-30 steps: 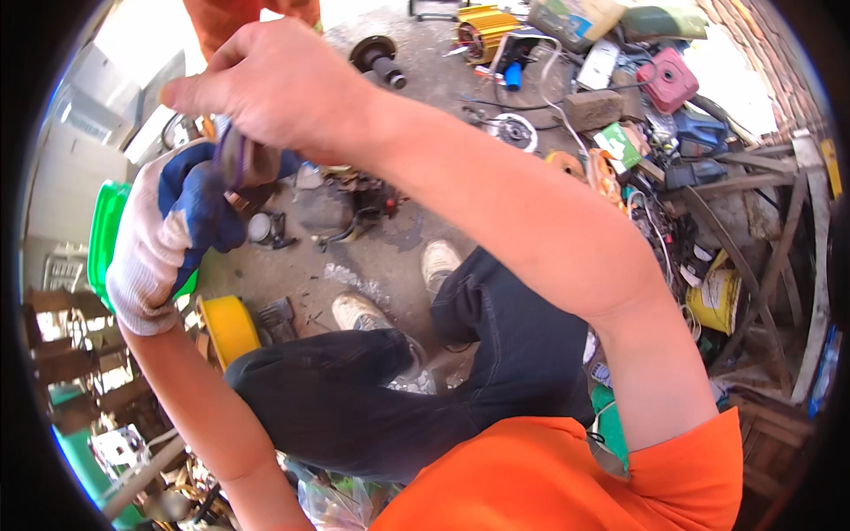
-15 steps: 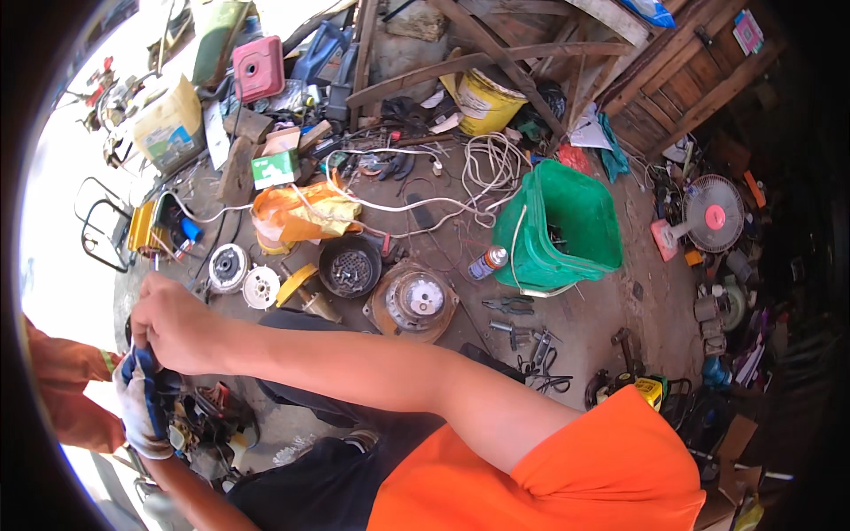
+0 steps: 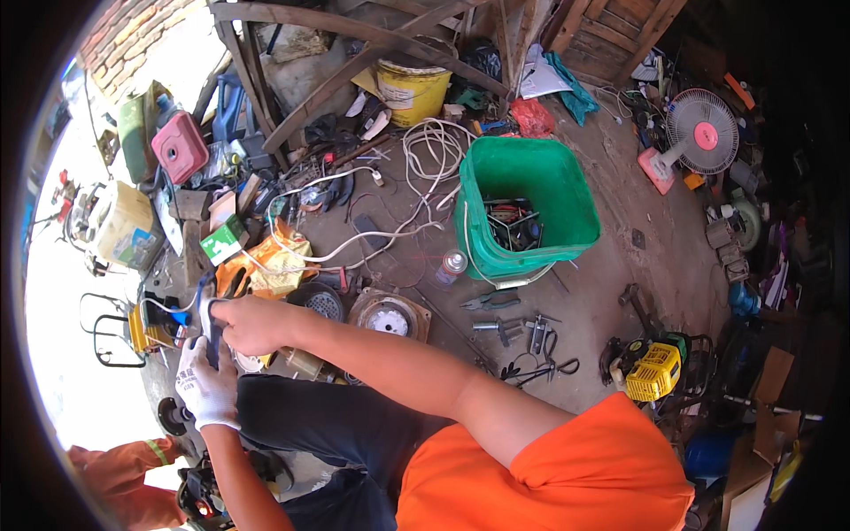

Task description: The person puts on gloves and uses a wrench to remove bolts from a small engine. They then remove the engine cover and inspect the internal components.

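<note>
1. One orange shirt (image 3: pixel 549 473) nearest, at the lower edge, with dark trousers (image 3: pixel 341 420) beside.
2. Right hand (image 3: pixel 254 325): bare, extended to the left across the body. Fingers curled at the loose glove; cannot tell whether pinching its edge or partly inside.
3. Left hand (image 3: pixel 208 382): covered by a white-and-blue work glove, just below the right. Fingers bent upward, tips partly hidden; cannot tell whether pressed together on the loose glove.
4. Loose glove (image 3: pixel 207 306): white and blue, located between the two hands, left of centre, raised above the floor. Outline partly hidden.
5. At lower left, an orange trouser leg (image 3: pixel 124 478) of a second person, with a pale band.
6. On the floor beyond the right forearm: round metal housing (image 3: pixel 390 320), pliers (image 3: pixel 491 302), and a spray can (image 3: pixel 452 265) near the green bucket.
7. Green bucket (image 3: pixel 475 226): upright, with assorted tools inside. To the right, a yellow-and-black engine unit (image 3: pixel 653 372).
8. Farther off: orange bag (image 3: pixel 279 263), green box (image 3: pixel 224 241), coiled white cable (image 3: pixel 434 142), pink-red canister (image 3: pixel 180 149).
9. Farthest: fan (image 3: pixel 702 133) with pink hub, yellow bucket (image 3: pixel 412 96) behind crossed wooden bars (image 3: pixel 336 88), wooden door (image 3: pixel 611 35), brick wall (image 3: pixel 133 35).
</note>
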`<move>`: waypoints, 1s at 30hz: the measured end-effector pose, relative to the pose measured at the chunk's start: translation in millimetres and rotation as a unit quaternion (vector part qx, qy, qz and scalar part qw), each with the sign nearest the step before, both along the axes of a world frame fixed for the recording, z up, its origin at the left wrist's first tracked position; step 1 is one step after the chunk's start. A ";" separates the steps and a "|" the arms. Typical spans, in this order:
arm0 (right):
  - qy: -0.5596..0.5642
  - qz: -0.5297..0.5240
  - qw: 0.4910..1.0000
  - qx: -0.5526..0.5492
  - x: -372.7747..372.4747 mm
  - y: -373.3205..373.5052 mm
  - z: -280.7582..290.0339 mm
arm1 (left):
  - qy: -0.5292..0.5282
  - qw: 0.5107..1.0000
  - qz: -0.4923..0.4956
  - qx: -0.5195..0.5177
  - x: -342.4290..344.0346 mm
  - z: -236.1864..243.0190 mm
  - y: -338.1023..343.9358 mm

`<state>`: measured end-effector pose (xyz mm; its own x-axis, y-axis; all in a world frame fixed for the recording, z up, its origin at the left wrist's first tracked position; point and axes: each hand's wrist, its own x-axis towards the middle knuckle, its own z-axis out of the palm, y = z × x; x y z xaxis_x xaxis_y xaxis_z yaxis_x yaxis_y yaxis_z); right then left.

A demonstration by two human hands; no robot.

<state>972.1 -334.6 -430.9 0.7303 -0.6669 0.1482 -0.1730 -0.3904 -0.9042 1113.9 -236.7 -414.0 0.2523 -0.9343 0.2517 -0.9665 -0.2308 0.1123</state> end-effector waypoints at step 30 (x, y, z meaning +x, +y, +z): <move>-0.399 -0.237 0.878 0.117 -36.7 -91.0 -77.1 | 0.182 0.957 -0.213 0.070 -132.7 -8.4 -18.2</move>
<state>935.4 -425.5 -508.1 0.0886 -0.9480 0.3057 0.4583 -0.2337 -0.8575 981.2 -254.9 -422.3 -0.1126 -0.9900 0.0847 -0.8789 0.1390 0.4562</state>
